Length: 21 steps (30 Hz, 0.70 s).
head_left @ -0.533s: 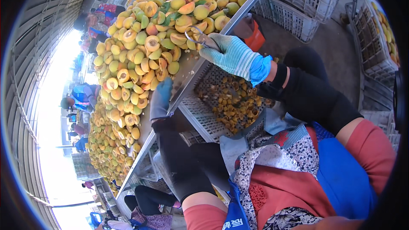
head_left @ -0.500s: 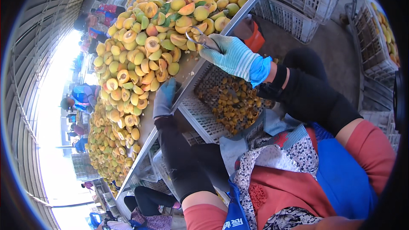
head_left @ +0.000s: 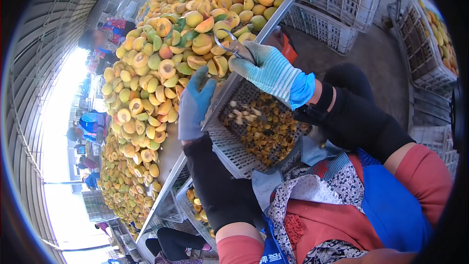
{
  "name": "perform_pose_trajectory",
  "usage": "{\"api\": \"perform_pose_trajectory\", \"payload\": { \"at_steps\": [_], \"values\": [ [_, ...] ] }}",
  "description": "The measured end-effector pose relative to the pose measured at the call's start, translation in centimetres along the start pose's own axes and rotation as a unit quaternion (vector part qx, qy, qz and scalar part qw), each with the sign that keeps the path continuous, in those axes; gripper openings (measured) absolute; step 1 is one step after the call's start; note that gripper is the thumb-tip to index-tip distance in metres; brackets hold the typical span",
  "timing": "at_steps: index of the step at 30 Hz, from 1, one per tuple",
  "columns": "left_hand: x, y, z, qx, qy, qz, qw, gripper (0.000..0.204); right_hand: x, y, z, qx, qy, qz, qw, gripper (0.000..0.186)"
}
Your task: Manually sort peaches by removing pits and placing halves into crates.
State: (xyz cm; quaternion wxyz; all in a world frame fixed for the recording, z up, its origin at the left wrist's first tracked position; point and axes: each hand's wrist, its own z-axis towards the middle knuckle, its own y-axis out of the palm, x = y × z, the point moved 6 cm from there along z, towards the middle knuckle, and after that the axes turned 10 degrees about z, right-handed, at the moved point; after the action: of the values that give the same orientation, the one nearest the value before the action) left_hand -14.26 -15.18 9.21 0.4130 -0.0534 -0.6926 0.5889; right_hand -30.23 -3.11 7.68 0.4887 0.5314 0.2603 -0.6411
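Note:
My right hand [head_left: 264, 71], in a striped teal glove, grips a metal tool with a curved loop blade [head_left: 229, 44] just over the table's metal edge [head_left: 276, 19]. My left hand [head_left: 198, 100], in a grey-blue glove, has its fingers apart and holds nothing visible, beside a big heap of halved and whole peaches [head_left: 156, 68] with a few green leaves. Under the edge, a perforated crate [head_left: 232, 149] holds small brown-yellow scraps [head_left: 264, 134], with blurred pale bits [head_left: 244, 112] at its back.
Stacked white crates [head_left: 322, 27] stand at top right. A crate of peaches [head_left: 417, 44] is at far right, another crate with fruit [head_left: 195, 200] at lower left. An orange container [head_left: 288, 49] sits behind my right hand. Several co-workers [head_left: 88, 127] are along the left, one's legs [head_left: 171, 242] at the bottom.
My left hand has moved up along the table edge, with its fingers raised toward the peaches. Blurred pale bits have appeared in the crate. My right hand still holds the tool.

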Motion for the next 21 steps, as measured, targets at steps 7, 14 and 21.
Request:
{"api": "perform_pose_trajectory", "payload": {
  "at_steps": [7,14,21],
  "values": [
    [-4.0,4.9,7.2,0.048,0.045,0.132,0.989,0.061,0.5,1.1,-0.1,-0.006,0.014,0.012,1.0,0.025],
    [-5.0,4.1,4.4,-0.006,-0.054,-0.08,0.995,0.055,0.3,2.2,-0.1,-0.017,-0.019,0.003,1.0,0.022],
    [-6.6,0.6,-2.8,0.11,-0.06,-0.38,0.916,0.048,2.7,5.1,-0.9,-0.108,-0.076,-0.175,0.976,0.035]
  ]
}}
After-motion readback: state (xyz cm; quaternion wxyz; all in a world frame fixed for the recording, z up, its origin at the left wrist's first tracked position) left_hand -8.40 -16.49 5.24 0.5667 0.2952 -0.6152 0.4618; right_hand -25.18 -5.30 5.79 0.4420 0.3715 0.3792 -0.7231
